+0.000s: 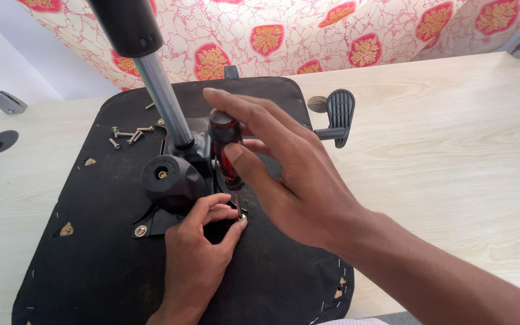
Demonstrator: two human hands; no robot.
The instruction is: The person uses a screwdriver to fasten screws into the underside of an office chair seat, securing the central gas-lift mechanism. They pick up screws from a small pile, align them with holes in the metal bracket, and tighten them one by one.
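An upturned black chair seat [103, 259] lies on a pale wooden table [452, 156]. A black metal mechanism plate [179, 180] with a round knob and a chrome gas cylinder [162, 99] is mounted at its middle. My right hand [284, 168] grips a red and black screwdriver [227, 153], held upright with its tip on a screw [242, 216] at the plate's near right corner. My left hand [197, 259] rests on the seat, its thumb and forefinger pinching that screw at the tip.
Several loose screws [129, 133] lie on the seat at the far left. A black lever paddle [339, 114] sticks out to the right. A mounted screw [141, 230] sits at the plate's near left corner. Patterned red and cream fabric [332, 36] hangs behind the table.
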